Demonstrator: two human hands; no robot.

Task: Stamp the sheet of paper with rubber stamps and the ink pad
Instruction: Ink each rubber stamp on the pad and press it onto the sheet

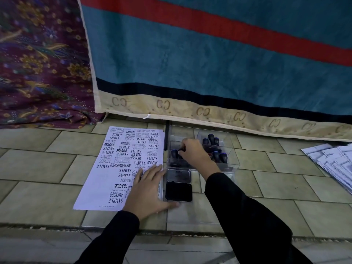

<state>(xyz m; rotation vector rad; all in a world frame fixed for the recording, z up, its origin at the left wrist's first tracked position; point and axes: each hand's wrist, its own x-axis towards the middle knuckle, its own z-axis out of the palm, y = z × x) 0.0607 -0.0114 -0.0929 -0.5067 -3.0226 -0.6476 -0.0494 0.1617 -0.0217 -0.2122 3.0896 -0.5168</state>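
left fingers (152, 173): spread flat on sheet (118, 168) (crowded with prints);
right fingers (183, 151): pinching stamp (175, 153) inside clear box (232, 149)

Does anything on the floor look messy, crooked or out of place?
Nothing spilled or damaged. The sheet of paper lies askew to the floor tiles, its stamped words upright and upside down, some overlapping. The stack of papers at right is fanned out.

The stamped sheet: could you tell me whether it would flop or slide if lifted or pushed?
Probably floppy: the sheet looks like a single thin page lying flat. It likely slides easily on the smooth tiles, perhaps why the left hand rests flat on it.
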